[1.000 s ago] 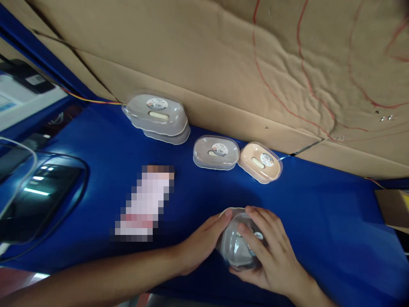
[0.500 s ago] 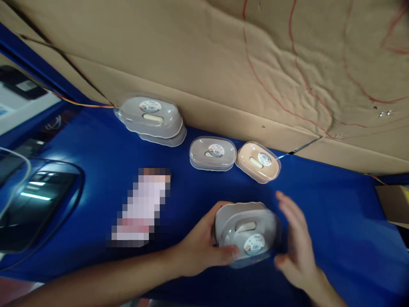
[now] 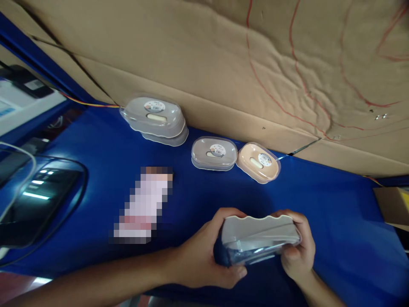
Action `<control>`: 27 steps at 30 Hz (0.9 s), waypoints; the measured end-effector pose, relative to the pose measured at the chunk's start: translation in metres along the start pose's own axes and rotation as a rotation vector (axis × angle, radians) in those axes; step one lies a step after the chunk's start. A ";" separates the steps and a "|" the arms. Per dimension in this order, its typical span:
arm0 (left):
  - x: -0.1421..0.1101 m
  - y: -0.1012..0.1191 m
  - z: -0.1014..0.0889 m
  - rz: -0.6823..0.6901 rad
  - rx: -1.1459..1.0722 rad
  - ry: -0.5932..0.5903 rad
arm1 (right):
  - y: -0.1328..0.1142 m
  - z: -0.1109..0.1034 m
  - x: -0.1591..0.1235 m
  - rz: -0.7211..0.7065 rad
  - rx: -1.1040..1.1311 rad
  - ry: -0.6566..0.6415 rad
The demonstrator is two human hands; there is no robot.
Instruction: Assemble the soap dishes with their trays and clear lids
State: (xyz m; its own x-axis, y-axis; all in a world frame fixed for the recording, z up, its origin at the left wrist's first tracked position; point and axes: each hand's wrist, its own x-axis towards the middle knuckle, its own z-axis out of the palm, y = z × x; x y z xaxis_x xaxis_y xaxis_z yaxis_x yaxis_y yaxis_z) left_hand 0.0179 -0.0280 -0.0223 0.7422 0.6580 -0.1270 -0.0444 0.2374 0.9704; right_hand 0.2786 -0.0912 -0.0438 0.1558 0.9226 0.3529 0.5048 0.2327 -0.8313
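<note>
Head view. At the lower centre-right of the frame, a grey lidded box (image 3: 262,230) is held tilted above or on the blue table (image 3: 338,230); contact cannot be told. Its wavy rim lies uppermost and its clear cover (image 3: 255,254) lowermost. The left hand (image 3: 207,251) grips the left end, thumb apart from fingers that curl behind; the right hand (image 3: 300,243) clasps the right end, fingers bent around it, thumb on the near side. Beyond, at upper centre-left, stand stacked grey boxes (image 3: 153,111), then another grey box (image 3: 214,155) and a peach box (image 3: 258,162) near mid-frame. The step in hand is judged to be two-handed handling; any further turn would call for steady pressure at both ends.
</note>
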 end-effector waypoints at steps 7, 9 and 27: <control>0.003 0.000 0.004 -0.069 -0.236 0.008 | -0.006 0.004 0.008 0.087 -0.085 -0.032; 0.005 -0.003 0.006 -0.108 -0.390 -0.009 | -0.007 0.006 0.011 0.105 -0.087 -0.036; 0.014 -0.005 0.004 -0.278 -0.886 -0.045 | 0.002 0.001 0.020 0.045 -0.017 -0.087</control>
State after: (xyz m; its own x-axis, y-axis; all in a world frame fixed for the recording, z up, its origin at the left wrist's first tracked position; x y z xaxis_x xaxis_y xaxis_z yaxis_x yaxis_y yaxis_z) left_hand 0.0312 -0.0222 -0.0281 0.8272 0.4715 -0.3056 -0.3415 0.8538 0.3929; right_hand 0.2817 -0.0723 -0.0387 0.1045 0.9554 0.2761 0.5137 0.1859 -0.8376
